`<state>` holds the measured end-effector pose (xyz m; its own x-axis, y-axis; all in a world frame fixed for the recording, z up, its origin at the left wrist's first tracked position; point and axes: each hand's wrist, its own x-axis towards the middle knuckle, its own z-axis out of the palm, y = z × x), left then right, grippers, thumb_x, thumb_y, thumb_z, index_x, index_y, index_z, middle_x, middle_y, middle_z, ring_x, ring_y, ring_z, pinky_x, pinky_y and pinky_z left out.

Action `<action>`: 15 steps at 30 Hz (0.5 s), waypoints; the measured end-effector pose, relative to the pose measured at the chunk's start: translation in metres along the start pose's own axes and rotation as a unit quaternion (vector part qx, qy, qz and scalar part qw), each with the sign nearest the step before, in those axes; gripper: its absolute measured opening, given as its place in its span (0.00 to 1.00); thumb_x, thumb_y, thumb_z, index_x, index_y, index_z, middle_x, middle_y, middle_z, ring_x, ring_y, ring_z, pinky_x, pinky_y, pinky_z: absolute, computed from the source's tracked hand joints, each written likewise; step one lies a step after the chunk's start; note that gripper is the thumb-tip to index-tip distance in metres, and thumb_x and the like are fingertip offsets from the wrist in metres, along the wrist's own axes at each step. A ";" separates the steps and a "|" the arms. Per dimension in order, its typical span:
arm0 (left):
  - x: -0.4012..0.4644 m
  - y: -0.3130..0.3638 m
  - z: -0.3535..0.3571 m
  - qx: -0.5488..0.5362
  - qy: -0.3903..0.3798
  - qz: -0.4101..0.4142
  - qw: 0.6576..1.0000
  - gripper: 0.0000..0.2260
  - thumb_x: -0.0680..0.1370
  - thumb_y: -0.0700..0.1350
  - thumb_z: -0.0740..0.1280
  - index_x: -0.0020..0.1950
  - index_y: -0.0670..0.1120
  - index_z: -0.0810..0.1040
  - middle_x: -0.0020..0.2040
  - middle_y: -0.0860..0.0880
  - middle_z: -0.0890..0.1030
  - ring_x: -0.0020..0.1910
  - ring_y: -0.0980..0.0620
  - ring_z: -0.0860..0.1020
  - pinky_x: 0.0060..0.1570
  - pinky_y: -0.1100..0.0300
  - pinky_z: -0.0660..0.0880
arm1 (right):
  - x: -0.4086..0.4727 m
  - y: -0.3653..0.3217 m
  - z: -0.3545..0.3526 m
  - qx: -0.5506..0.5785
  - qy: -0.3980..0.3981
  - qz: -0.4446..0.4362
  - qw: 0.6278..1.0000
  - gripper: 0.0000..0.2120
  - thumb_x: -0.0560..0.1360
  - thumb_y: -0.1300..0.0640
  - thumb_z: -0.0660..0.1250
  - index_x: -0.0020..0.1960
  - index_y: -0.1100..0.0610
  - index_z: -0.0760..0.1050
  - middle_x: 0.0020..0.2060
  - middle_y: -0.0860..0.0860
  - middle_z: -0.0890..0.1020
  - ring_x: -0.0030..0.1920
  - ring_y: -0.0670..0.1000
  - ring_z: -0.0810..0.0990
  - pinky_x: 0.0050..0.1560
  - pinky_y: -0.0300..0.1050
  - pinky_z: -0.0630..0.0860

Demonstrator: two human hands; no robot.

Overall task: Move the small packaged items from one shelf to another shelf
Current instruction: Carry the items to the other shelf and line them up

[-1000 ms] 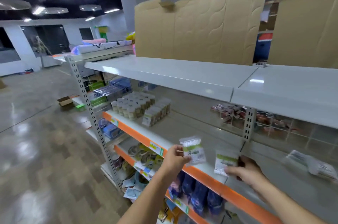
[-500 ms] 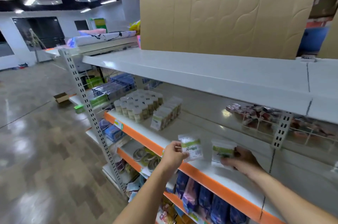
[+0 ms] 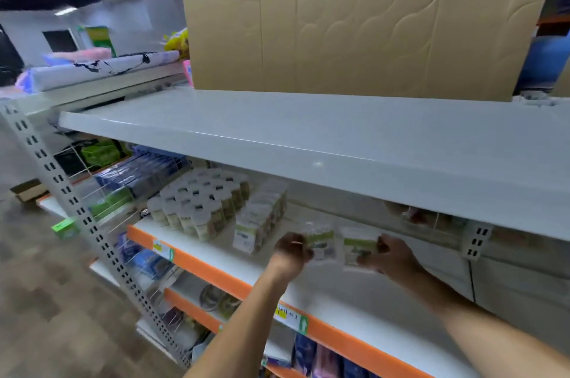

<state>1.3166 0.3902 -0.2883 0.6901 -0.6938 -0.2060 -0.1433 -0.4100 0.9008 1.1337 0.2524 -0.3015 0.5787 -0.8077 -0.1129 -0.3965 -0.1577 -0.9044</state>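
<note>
My left hand (image 3: 291,252) pinches a small clear packet with a green label (image 3: 320,242). My right hand (image 3: 390,255) grips a second packet of the same kind (image 3: 357,245). Both packets hang just above the white shelf with the orange front edge (image 3: 216,269), under the wide grey upper shelf (image 3: 308,137). To their left a row of like packets (image 3: 259,220) stands on that shelf, close to my left hand. The picture is blurred.
A block of white-capped jars (image 3: 200,201) stands left of the packet row. A large cardboard sheet (image 3: 354,22) leans on the upper shelf. Blue bags (image 3: 308,353) fill the lower shelf. A perforated upright post (image 3: 83,214) marks the shelf's left end, with bare floor beyond.
Both hands have carried their packets to the left along the shelf and further in under the upper shelf, closer to the standing row of packets. The view has turned left with them.
</note>
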 end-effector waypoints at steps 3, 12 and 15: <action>0.021 -0.004 0.001 0.036 0.010 0.027 0.999 0.10 0.75 0.36 0.70 0.56 0.43 0.76 0.55 0.43 0.82 0.51 0.47 0.79 0.47 0.58 0.74 | 0.007 0.002 0.003 0.002 0.015 0.017 1.000 0.13 0.64 0.60 0.81 0.45 0.56 0.79 0.38 0.51 0.84 0.39 0.50 0.82 0.36 0.41 0.73; 0.087 -0.012 0.004 0.064 0.042 0.128 0.989 0.11 0.76 0.37 0.67 0.57 0.41 0.78 0.54 0.46 0.83 0.54 0.47 0.79 0.50 0.60 0.73 | 0.012 0.007 0.021 0.089 0.106 0.029 0.990 0.13 0.65 0.64 0.80 0.47 0.56 0.81 0.37 0.47 0.86 0.35 0.42 0.83 0.35 0.35 0.76; 0.111 -0.017 0.008 0.074 0.036 0.142 0.986 0.11 0.77 0.36 0.66 0.59 0.41 0.78 0.55 0.44 0.82 0.56 0.45 0.79 0.54 0.57 0.75 | 0.017 0.006 0.031 0.101 0.128 0.021 0.986 0.13 0.66 0.65 0.79 0.45 0.54 0.80 0.38 0.46 0.85 0.34 0.39 0.83 0.33 0.33 0.76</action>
<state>1.3905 0.3153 -0.3291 0.6542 -0.7522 0.0788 -0.4368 -0.2907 0.8513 1.1632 0.2553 -0.3211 0.3559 -0.9321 -0.0673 -0.2512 -0.0260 -0.9676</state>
